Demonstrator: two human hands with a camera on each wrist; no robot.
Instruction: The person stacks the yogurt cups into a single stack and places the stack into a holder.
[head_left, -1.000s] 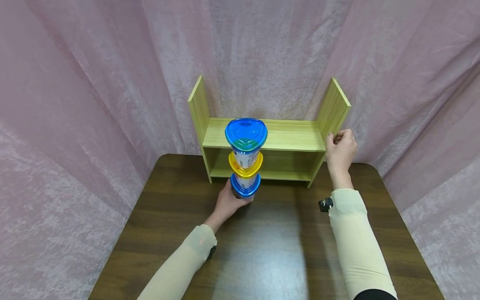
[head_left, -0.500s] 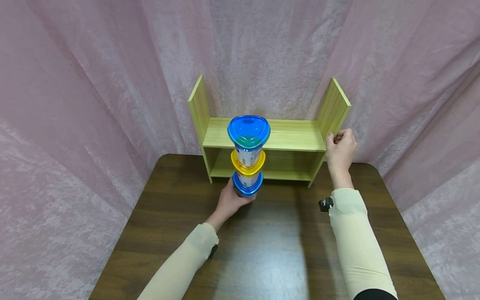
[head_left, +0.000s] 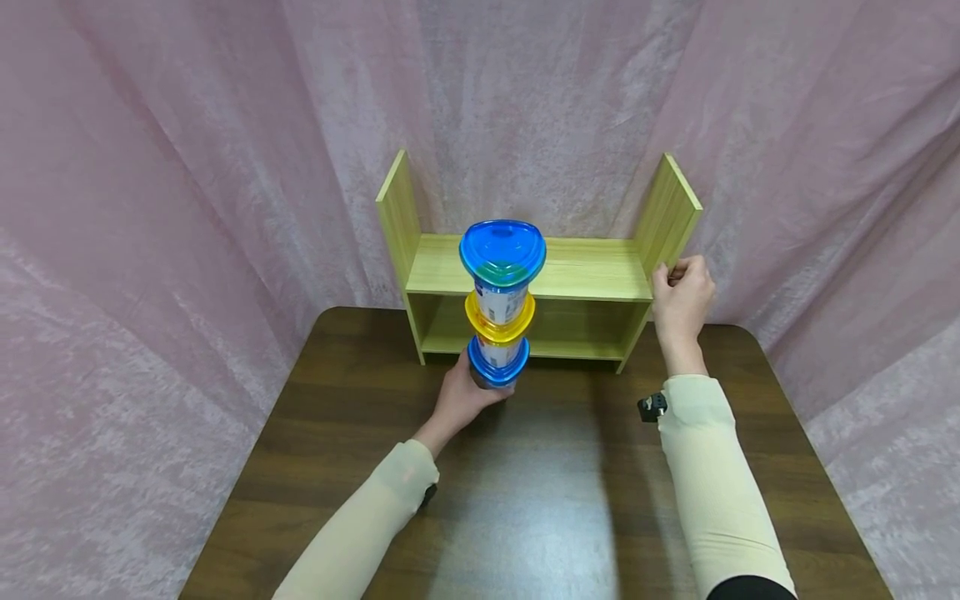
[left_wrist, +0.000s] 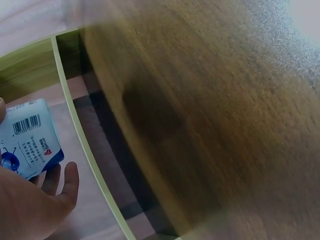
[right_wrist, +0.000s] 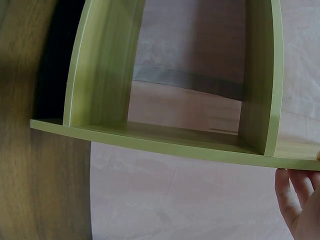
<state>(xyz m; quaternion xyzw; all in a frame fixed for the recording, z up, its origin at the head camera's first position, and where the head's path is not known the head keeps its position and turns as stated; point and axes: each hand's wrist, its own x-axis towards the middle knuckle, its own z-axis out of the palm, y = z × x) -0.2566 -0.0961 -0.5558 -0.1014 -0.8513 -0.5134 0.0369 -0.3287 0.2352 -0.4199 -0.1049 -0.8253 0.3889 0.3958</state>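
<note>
My left hand [head_left: 459, 398] grips the lowest tub of an upright stack of lidded plastic tubs [head_left: 499, 307], in front of the shelf in the head view. The top lid [head_left: 502, 250] is blue, the middle lid [head_left: 501, 332] yellow and the bottom one blue. In the left wrist view, a tub [left_wrist: 32, 135] shows a white and blue label with a barcode, the fingers behind and beside it. My right hand [head_left: 682, 300] pinches the right side panel [head_left: 670, 208] of a pale wooden shelf [head_left: 588, 268]. The right wrist view shows fingers [right_wrist: 286, 197] against that panel's outer face.
The shelf stands at the back of a dark brown table [head_left: 525, 500], with two boards between its upright sides. Behind it and to both sides hang pink curtains [head_left: 525, 108]. A small black device [head_left: 652, 408] sits at the right cuff.
My left hand has shifted the stack of tubs a little to the right and upward in the head view. My right hand has kept its place on the shelf panel.
</note>
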